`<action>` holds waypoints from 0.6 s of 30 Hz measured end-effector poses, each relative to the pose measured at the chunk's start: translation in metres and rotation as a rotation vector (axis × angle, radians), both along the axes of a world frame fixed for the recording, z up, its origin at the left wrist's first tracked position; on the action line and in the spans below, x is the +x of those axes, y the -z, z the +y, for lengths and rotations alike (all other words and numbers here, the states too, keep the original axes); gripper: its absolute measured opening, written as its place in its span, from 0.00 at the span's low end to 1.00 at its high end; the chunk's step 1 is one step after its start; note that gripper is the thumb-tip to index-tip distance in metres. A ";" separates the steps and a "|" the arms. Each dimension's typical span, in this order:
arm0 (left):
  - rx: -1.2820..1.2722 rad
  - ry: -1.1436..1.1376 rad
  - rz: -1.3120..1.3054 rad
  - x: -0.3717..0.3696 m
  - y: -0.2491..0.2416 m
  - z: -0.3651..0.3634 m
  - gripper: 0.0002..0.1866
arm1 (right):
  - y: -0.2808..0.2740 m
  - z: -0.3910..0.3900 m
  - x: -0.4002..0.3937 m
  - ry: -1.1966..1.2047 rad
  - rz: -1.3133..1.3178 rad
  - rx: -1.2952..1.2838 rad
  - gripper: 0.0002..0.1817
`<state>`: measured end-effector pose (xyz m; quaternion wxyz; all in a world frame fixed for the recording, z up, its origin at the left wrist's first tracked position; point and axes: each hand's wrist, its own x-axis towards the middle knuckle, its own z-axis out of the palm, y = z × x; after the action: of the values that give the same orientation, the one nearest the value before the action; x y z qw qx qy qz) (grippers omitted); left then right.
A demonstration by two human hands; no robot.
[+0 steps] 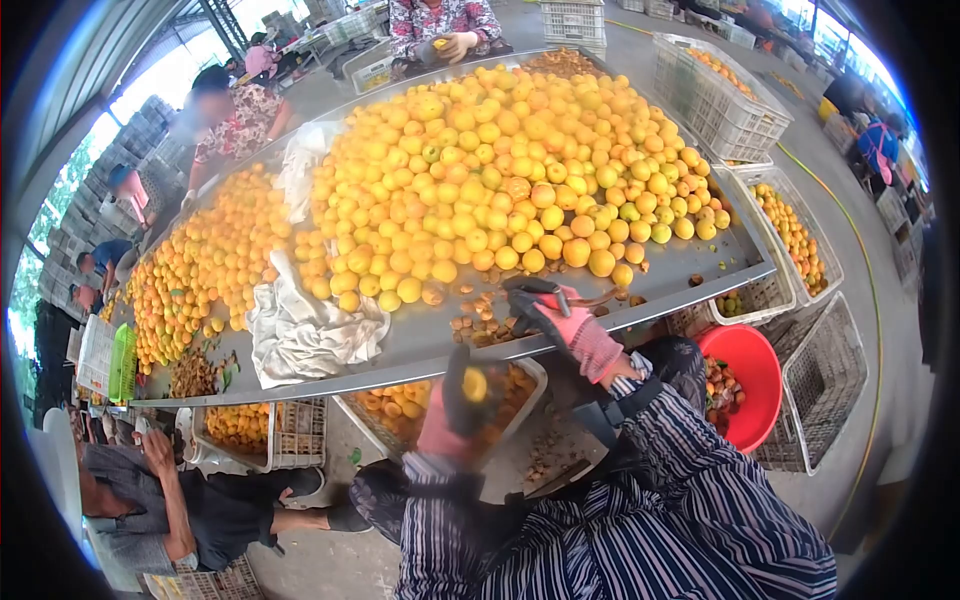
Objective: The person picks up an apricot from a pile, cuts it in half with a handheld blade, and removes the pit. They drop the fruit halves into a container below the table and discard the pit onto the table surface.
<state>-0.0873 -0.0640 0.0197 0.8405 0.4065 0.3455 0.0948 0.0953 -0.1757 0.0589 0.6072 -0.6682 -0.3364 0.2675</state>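
Observation:
My left hand, in a pink and dark glove, is blurred over a crate of cut fruit below the table edge. Its fingers close on a yellow apricot piece. My right hand, gloved alike, is at the table's front edge, gripping a slim tool with a curved brown end. Loose pits lie on the metal table beside it. Behind them rises a large heap of apricots. A crumpled white cloth lies left of my hands.
A red basin holding scraps stands to my right, near an openwork crate. More crates of fruit flank the table's right end. One person sits at my left; others work across the table. A yellow hose crosses the floor.

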 end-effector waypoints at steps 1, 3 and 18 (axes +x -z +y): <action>0.226 0.046 0.012 -0.013 0.012 -0.003 0.28 | -0.003 -0.001 0.004 0.051 0.129 -0.021 0.16; 0.809 0.180 0.055 -0.051 0.078 0.007 0.25 | 0.000 0.000 0.006 0.023 0.108 0.039 0.15; 0.945 -0.137 0.790 0.061 0.034 0.137 0.19 | -0.029 -0.011 0.018 0.175 -0.423 0.016 0.17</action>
<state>-0.0259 0.0728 -0.0145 0.3705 0.7161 0.5763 0.1336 0.1132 -0.1863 0.0883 0.5492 -0.7313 -0.3993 0.0651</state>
